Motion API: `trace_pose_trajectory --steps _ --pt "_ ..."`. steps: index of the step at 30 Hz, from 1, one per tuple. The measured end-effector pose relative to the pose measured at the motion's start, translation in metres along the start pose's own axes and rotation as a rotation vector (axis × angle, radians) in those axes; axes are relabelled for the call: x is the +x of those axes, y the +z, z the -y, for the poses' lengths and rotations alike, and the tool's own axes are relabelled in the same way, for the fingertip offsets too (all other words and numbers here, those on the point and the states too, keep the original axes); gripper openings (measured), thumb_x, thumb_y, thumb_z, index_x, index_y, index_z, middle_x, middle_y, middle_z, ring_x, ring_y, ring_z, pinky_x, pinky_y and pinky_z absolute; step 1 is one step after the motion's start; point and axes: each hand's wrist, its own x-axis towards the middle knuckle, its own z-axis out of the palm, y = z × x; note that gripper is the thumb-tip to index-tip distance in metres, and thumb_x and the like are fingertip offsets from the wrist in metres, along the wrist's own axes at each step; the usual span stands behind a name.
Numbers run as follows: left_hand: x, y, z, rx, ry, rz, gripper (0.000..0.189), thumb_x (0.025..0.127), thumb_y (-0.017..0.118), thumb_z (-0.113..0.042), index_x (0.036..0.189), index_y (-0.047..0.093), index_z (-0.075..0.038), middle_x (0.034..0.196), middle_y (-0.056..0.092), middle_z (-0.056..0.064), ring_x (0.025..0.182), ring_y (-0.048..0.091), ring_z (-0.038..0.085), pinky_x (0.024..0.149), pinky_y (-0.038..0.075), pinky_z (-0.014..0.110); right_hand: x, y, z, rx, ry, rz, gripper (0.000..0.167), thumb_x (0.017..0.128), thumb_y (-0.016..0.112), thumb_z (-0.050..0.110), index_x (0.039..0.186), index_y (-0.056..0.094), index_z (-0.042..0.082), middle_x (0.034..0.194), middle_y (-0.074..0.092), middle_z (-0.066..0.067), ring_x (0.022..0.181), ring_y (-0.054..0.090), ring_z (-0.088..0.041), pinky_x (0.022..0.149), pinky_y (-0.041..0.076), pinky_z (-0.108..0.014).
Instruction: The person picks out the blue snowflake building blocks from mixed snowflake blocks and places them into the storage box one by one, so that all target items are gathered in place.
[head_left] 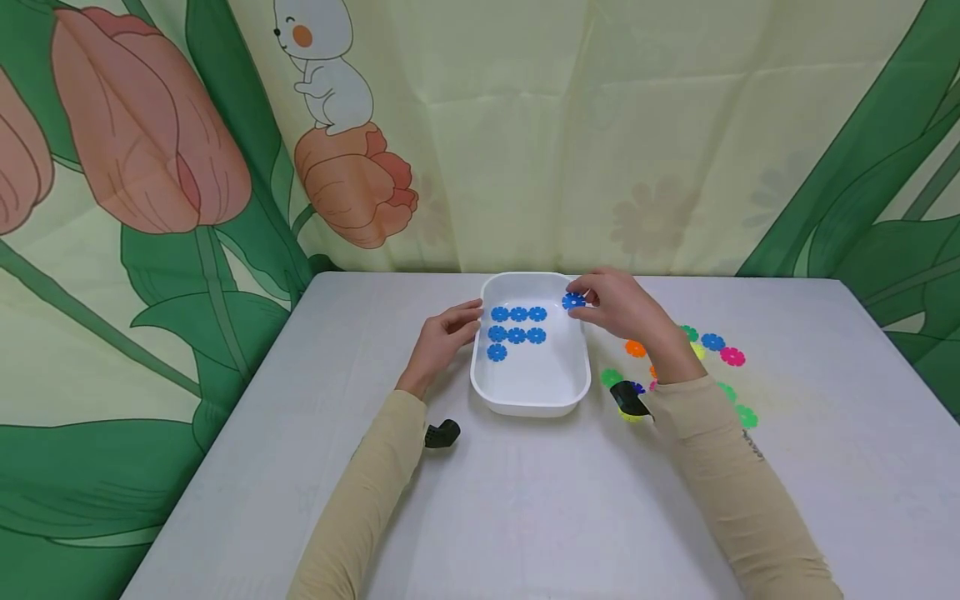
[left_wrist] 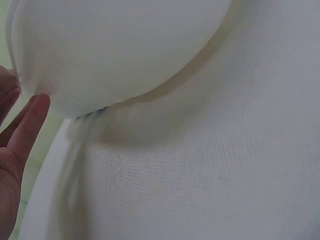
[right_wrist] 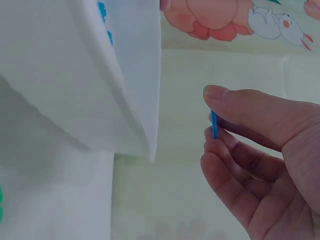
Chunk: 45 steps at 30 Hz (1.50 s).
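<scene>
A white rectangular tray [head_left: 531, 383] stands on the table, with several blue flower-shaped discs [head_left: 517, 336] laid in rows on its floor. My left hand [head_left: 442, 343] touches the tray's left side with fairly straight fingers; the left wrist view shows fingertips against the outer wall of the tray [left_wrist: 120, 50]. Over the tray's far right corner, my right hand [head_left: 618, 308] pinches one blue flower-shaped disc [head_left: 573, 301] between thumb and fingers. Seen edge-on in the right wrist view, that disc [right_wrist: 215, 125] is apart from the tray wall [right_wrist: 135, 85].
Right of the tray lie loose flower-shaped discs in several colours, such as a pink one [head_left: 732, 357], an orange one [head_left: 635, 348] and a green one [head_left: 746, 417]. My right forearm partly covers them. A printed curtain [head_left: 525, 150] hangs behind the white table [head_left: 510, 517].
</scene>
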Motion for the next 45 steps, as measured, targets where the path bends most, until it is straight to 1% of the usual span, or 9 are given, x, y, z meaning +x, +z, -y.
trace_pose_trajectory --steps 5,10,15,19,26,32,37,45 --pt "0.0 0.0 0.001 0.005 -0.009 -0.001 0.033 0.095 0.066 -0.027 0.125 0.068 -0.015 0.135 0.055 -0.017 0.124 0.054 0.011 0.094 0.052 0.028 0.012 0.008 0.004 0.024 0.01 0.012 0.037 0.089 0.073 0.014 0.123 0.065 0.001 0.106 0.061 -0.014 0.098 0.053 -0.03 0.078 0.055 -0.037" --pt "0.0 0.0 0.002 0.002 0.003 0.009 0.033 0.096 0.065 -0.024 0.126 0.067 -0.012 0.137 0.055 -0.015 0.125 0.053 0.013 0.094 0.052 0.029 0.021 0.015 0.006 0.045 0.0 0.037 0.037 0.088 0.073 0.013 0.123 0.066 0.002 0.106 0.061 -0.014 0.098 0.055 -0.029 0.079 0.056 -0.037" --pt "0.0 -0.001 0.002 -0.004 0.007 0.014 0.033 0.096 0.064 -0.023 0.126 0.067 -0.011 0.137 0.055 -0.014 0.125 0.053 0.013 0.094 0.052 0.029 0.027 0.019 0.008 0.031 -0.038 0.078 0.038 0.088 0.074 0.013 0.123 0.066 0.001 0.107 0.062 -0.014 0.1 0.057 -0.029 0.083 0.055 -0.039" --pt "-0.001 -0.001 0.001 -0.006 0.007 0.011 0.033 0.096 0.064 -0.023 0.126 0.067 -0.011 0.137 0.055 -0.014 0.125 0.053 0.013 0.094 0.052 0.028 0.032 0.021 0.01 0.013 -0.071 0.09 0.039 0.088 0.074 0.015 0.123 0.066 0.0 0.109 0.063 -0.014 0.102 0.057 -0.029 0.087 0.054 -0.04" --pt "-0.002 -0.002 0.0 -0.008 0.008 0.02 0.034 0.096 0.064 -0.022 0.128 0.066 -0.01 0.137 0.055 -0.014 0.125 0.053 0.013 0.094 0.052 0.028 0.04 0.026 0.013 0.011 -0.118 0.104 0.036 0.088 0.073 0.013 0.121 0.067 0.0 0.11 0.064 -0.014 0.101 0.057 -0.029 0.087 0.053 -0.04" --pt "-0.001 -0.001 0.001 -0.004 0.004 0.018 0.033 0.096 0.064 -0.023 0.128 0.066 -0.011 0.137 0.054 -0.015 0.125 0.053 0.012 0.094 0.052 0.028 0.048 0.033 0.016 0.038 -0.111 0.144 0.037 0.09 0.071 0.013 0.124 0.065 0.0 0.117 0.064 -0.017 0.102 0.058 -0.028 0.088 0.053 -0.039" --pt "0.0 -0.001 0.001 -0.006 -0.004 0.022 0.033 0.097 0.063 -0.022 0.128 0.066 -0.011 0.137 0.054 -0.016 0.124 0.053 0.012 0.094 0.052 0.028 0.053 0.039 0.019 0.051 -0.079 0.17 0.039 0.09 0.072 0.015 0.127 0.065 0.003 0.117 0.063 -0.013 0.102 0.058 -0.027 0.088 0.055 -0.038" --pt "0.0 -0.001 0.0 -0.016 0.005 0.031 0.034 0.097 0.063 -0.021 0.129 0.065 -0.01 0.138 0.054 -0.014 0.125 0.053 0.012 0.094 0.052 0.027 0.063 0.046 0.024 0.023 -0.099 0.184 0.041 0.089 0.072 0.015 0.127 0.063 0.002 0.118 0.065 -0.012 0.1 0.06 -0.026 0.089 0.055 -0.037"
